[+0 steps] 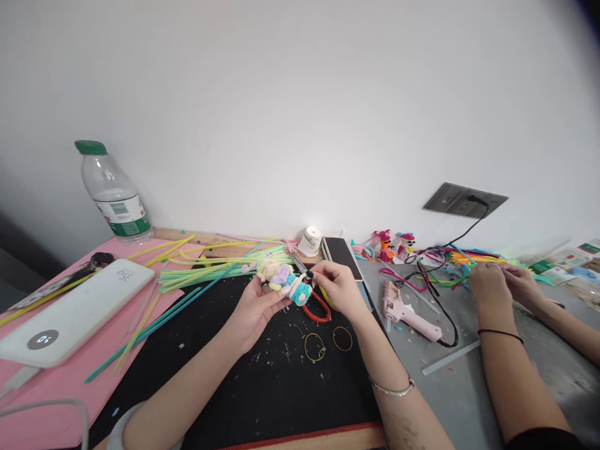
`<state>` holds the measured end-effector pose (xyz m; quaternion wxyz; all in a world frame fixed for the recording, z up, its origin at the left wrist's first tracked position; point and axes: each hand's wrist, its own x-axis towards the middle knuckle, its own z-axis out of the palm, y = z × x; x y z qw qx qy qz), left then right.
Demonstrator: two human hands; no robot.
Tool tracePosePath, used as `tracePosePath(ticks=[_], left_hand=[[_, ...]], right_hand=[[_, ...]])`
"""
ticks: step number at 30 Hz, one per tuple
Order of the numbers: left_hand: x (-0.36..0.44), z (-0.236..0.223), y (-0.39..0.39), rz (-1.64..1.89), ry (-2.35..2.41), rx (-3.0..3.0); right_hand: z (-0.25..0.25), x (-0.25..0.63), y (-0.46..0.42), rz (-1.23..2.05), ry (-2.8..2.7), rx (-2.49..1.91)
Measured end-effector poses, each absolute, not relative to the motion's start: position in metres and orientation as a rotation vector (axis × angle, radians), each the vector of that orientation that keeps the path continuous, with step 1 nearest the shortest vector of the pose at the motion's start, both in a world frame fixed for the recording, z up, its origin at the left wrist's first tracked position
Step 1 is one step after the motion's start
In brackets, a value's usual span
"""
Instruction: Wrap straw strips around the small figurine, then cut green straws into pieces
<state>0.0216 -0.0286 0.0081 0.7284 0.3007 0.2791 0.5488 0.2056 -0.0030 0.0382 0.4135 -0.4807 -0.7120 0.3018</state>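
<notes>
Head view: directions from fuzzy figure (281, 278).
White power bank (89, 303): 9 o'clock, on pink sheet (96, 350).
Green-capped bottle (119, 203): 10 o'clock.
Left hand (255, 309): 8 o'clock, closed around figure.
Figure: between both hands, above black mat (257, 381).
Right hand (338, 287): 3 o'clock, narrow at fingertips, beside figure; cannot tell if gripping.
Pink glue gun (410, 317): 3 o'clock, on grey table (450, 400).

Blue, yellow and lilac figure (284, 280)
</notes>
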Motion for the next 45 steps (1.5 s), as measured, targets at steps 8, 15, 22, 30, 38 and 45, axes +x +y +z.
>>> tracePosePath(ticks=[8,15,22,30,38,45], left_hand=[[0.022,0.006,-0.023,1.293,0.674,0.57],[0.023,0.003,-0.021,1.428,0.657,0.62],[0.024,0.002,-0.02,1.556,0.663,0.684],[0.022,0.001,-0.019,1.612,0.818,0.791],[0.02,0.006,-0.018,1.446,0.844,0.858],[0.023,0.009,-0.024,1.248,0.746,0.944]], right_hand=[[0.02,0.192,-0.014,0.396,-2.012,-1.201],[0.005,0.175,-0.023,0.214,-2.044,-1.153],[0.0,0.156,-0.034,0.43,-1.992,-1.151],[0.005,0.148,-0.047,0.57,-2.099,-1.123],[0.035,0.175,-0.038,0.448,-1.904,-1.199],[0.034,0.197,-0.023,0.776,-1.597,-1.274]])
